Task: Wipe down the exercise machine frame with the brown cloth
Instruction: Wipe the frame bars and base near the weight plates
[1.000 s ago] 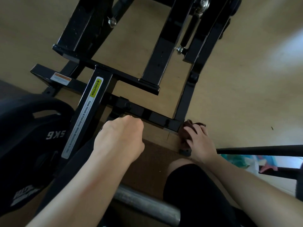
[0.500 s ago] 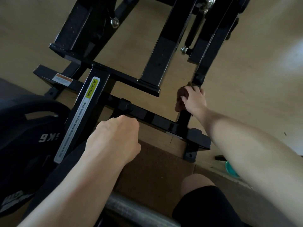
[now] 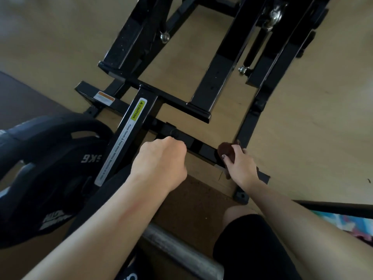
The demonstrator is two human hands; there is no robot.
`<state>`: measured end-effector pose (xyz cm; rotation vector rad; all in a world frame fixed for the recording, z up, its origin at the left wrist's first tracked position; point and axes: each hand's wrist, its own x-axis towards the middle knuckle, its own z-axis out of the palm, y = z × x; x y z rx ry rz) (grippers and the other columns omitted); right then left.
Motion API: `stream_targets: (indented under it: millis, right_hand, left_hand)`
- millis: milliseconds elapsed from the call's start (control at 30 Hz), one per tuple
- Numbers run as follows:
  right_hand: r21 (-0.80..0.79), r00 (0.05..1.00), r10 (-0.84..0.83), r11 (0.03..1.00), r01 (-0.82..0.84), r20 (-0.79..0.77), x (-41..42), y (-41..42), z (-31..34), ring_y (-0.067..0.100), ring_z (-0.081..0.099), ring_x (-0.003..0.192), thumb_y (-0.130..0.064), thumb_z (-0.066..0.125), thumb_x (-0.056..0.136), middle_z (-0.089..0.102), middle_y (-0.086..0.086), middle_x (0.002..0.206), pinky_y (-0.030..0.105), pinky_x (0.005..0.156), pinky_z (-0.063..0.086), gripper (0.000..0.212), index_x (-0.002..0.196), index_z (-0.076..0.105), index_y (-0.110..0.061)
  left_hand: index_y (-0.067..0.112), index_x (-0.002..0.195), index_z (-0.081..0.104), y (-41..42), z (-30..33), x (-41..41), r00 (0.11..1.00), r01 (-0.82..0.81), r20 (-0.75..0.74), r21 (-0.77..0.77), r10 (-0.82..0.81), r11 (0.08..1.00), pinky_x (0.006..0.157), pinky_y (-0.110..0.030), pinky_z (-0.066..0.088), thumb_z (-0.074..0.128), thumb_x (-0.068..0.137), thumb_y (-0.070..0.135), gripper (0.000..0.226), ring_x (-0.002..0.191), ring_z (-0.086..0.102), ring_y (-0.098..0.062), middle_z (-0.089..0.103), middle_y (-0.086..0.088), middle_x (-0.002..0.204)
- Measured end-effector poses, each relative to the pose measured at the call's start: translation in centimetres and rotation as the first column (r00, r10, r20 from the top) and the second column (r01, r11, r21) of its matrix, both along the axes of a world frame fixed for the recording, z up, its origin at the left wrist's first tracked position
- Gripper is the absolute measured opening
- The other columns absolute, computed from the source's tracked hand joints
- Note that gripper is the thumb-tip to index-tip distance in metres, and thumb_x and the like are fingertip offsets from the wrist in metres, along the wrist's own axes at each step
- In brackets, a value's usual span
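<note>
A pale wooden floor (image 3: pixel 302 138) is shown from above, with a darker brown mat (image 3: pixel 191 203) laid nearest the viewer. The brown cloth (image 3: pixel 227 151) is seen bunched under the right hand (image 3: pixel 241 167) and pressed onto the low cross-bar (image 3: pixel 201 147) of the black exercise machine frame (image 3: pixel 218 81), just beside the joint where the right-side rail (image 3: pixel 249 122) meets it. The fingers (image 3: pixel 227 160) of the right hand are clamped on the cloth, the thumb being laid over its near side. The left hand (image 3: pixel 161 164) is closed into a fist against the same cross-bar, apparently for support; whether anything is gripped by it cannot be told.

For the step in hand, the cloth is best kept flat against the metal and drawn along the bar with steady pressure, the corner joint and the foot bracket (image 3: pixel 241 196) being worked around and not skipped.

Left of the hands, an upright post bearing a yellow caution label (image 3: pixel 139 111) is seen, and beyond it a black weight plate (image 3: pixel 60 168). A steel bar (image 3: pixel 181 253) lies near the bottom edge, beside a knee (image 3: pixel 238 213) in dark shorts. A sweep leftward is judged to be obstructed by the left fist and the bolt housing (image 3: pixel 171 131).
</note>
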<state>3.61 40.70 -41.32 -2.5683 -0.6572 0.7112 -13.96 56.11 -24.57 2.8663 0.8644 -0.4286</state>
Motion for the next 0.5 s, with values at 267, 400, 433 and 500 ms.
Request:
stream_targets:
  millis: [267,400,433,500]
  right_hand:
    - [0.235,0.98,0.011,0.971,0.037,-0.2,-5.0,5.2,1.0,0.027,0.052,0.128,-0.034,0.057,0.105,0.05,0.007,0.144,0.044,0.107,0.049,0.05,0.152,0.042,-0.025]
    - [0.128,0.958,0.033,0.992,0.004,-0.286,-5.6,7.6,1.1,0.028,0.056,0.125,-0.033,0.059,0.104,0.056,0.006,0.135,0.04,0.101,0.05,0.044,0.146,0.049,-0.023]
    - [0.086,0.939,0.08,0.995,-0.054,-0.335,-5.8,7.5,1.3,0.027,0.058,0.122,-0.034,0.061,0.103,0.06,0.004,0.127,0.035,0.094,0.05,0.041,0.141,0.054,-0.021]
    - [0.034,0.895,0.119,0.993,-0.116,-0.43,-6.6,7.0,3.0,0.023,0.062,0.111,-0.038,0.063,0.101,0.063,-0.002,0.113,0.027,0.08,0.046,0.036,0.133,0.06,-0.021]
  left_hand:
    - [0.039,0.12,0.051,0.6,3.5,-6.1,0.994,-0.056,0.08,-0.155,0.069,0.986,0.07,-0.032,0.058,0.04,0.085,0.069,0.048,0.084,0.061,-0.007,0.057,0.015,0.101]
    - [0.04,0.132,0.047,-0.3,4.0,-7.8,0.968,-0.151,0.159,-0.245,0.194,0.958,0.074,-0.031,0.056,0.051,0.086,0.057,0.049,0.091,0.059,-0.008,0.058,0.016,0.106]
    - [0.039,0.13,0.049,-0.5,3.8,-7.3,0.964,-0.173,0.155,-0.245,0.215,0.954,0.076,-0.032,0.056,0.055,0.088,0.055,0.046,0.092,0.058,-0.01,0.057,0.015,0.105]
    - [0.035,0.129,0.05,-0.4,4.3,-6.8,0.971,-0.175,0.116,-0.243,0.208,0.954,0.079,-0.032,0.055,0.056,0.091,0.053,0.043,0.095,0.06,-0.012,0.059,0.012,0.107]
